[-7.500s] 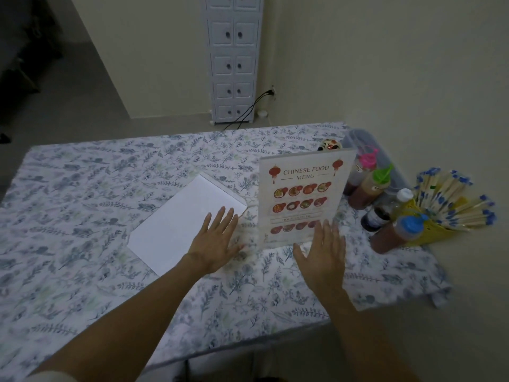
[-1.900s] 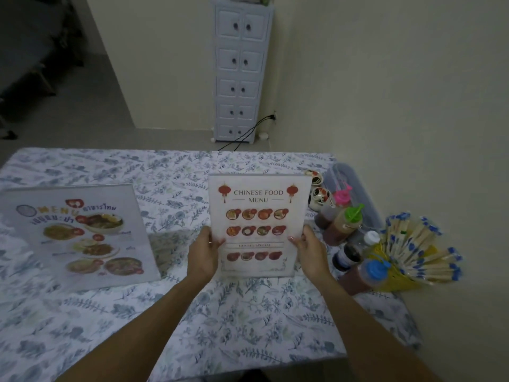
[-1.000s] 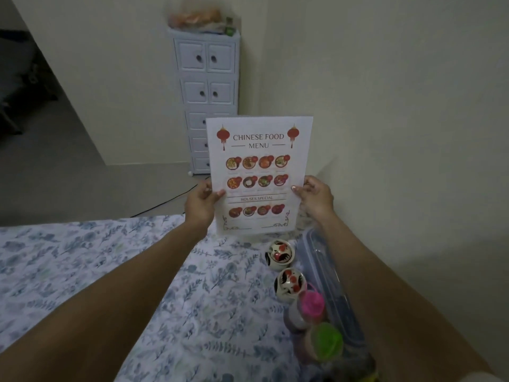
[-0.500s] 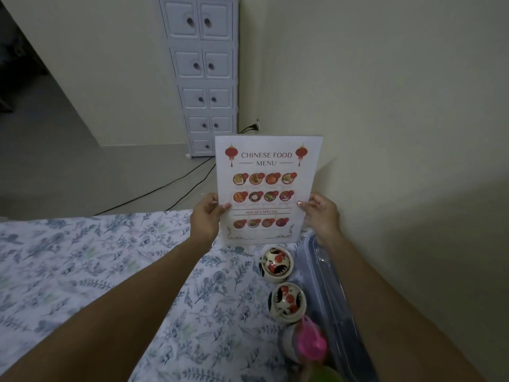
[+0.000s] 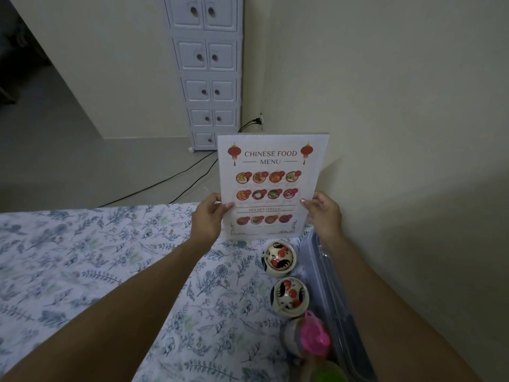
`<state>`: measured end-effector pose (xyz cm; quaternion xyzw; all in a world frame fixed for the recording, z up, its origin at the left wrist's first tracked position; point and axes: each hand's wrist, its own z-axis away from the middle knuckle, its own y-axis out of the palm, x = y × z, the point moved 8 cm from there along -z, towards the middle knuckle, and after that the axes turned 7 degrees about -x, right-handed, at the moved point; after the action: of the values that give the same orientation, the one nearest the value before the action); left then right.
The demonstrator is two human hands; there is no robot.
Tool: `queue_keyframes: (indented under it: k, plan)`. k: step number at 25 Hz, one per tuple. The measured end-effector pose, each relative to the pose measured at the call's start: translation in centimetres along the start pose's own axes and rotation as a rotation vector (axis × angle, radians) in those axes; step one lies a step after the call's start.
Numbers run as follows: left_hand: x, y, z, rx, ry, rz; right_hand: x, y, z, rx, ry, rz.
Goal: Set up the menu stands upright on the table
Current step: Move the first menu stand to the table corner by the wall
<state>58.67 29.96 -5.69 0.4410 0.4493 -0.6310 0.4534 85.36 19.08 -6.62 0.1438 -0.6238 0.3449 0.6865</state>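
The Chinese food menu stand (image 5: pixel 271 172), a clear upright panel with a white printed sheet, is at the far right corner of the table (image 5: pixel 82 271). My left hand (image 5: pixel 208 219) grips its left edge and my right hand (image 5: pixel 322 213) grips its right edge. The panel stands upright facing me, its lower edge right at the floral tablecloth; I cannot tell if it rests there. The second menu stand is out of view.
Two small painted ceramic pots (image 5: pixel 278 259) (image 5: pixel 290 296) sit just in front of the stand. A clear plastic tray (image 5: pixel 327 293) runs along the right wall, with a pink-capped bottle (image 5: pixel 312 336) and a green cap (image 5: pixel 329 372) beside it. A white drawer cabinet (image 5: pixel 210 73) and cables lie beyond the table.
Both hands have carried the Chinese menu stand from the table's near middle to the far right corner and lowered it toward the cloth; over the last half second it sank slightly.
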Motion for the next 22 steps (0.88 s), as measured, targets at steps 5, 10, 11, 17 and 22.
queue_keyframes:
  k: [5,10,11,17,22]
  plan:
    - [-1.9,-0.3,0.9,-0.081,0.206,-0.424,0.7,0.1,1.2,-0.085,-0.133,0.371]
    - [-0.8,0.4,1.6,0.105,0.284,-0.95,1.3,1.2,3.6,0.046,-0.218,0.816]
    - [-0.5,0.2,2.0,0.147,0.273,-1.045,1.5,1.2,4.3,0.065,-0.244,0.91]
    - [-1.6,-1.9,6.4,0.301,0.397,-1.308,3.6,0.7,10.2,0.182,-0.306,1.164]
    - [-3.8,-6.2,12.2,0.293,0.466,-1.283,6.5,0.7,17.7,0.145,-0.378,1.173]
